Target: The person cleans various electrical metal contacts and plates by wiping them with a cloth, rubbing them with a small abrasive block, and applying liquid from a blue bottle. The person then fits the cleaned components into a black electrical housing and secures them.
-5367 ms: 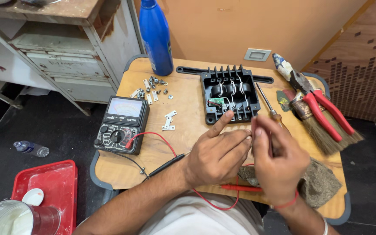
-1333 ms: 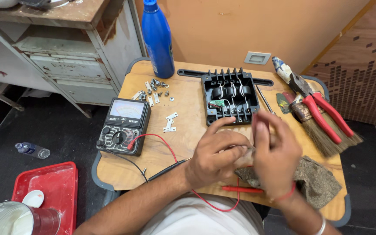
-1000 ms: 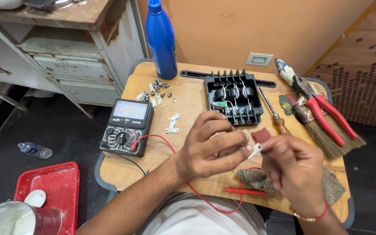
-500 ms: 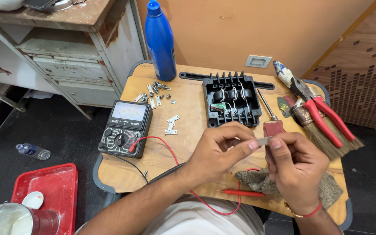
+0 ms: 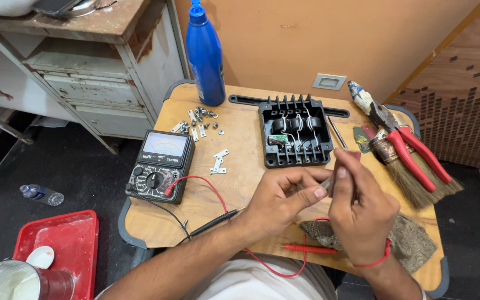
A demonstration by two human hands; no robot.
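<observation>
Hands meet above the near middle of the desk (image 5: pixel 240 166): left hand (image 5: pixel 284 197) and right hand (image 5: pixel 362 208) both pinch a small metal strip (image 5: pixel 326 182) in closed fingers. Black finned housing (image 5: pixel 294 132) lies open beyond, screws (image 5: pixel 198 119) loose far left, so reassembly seems not yet begun.

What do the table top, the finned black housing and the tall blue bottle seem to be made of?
Table top: probably wood or plywood, matte, with visible grain and a dark edge band. Finned black housing: looks like moulded plastic or cast metal, dull black; hard to tell which. Blue bottle: likely plastic, smooth and slightly glossy.
</observation>
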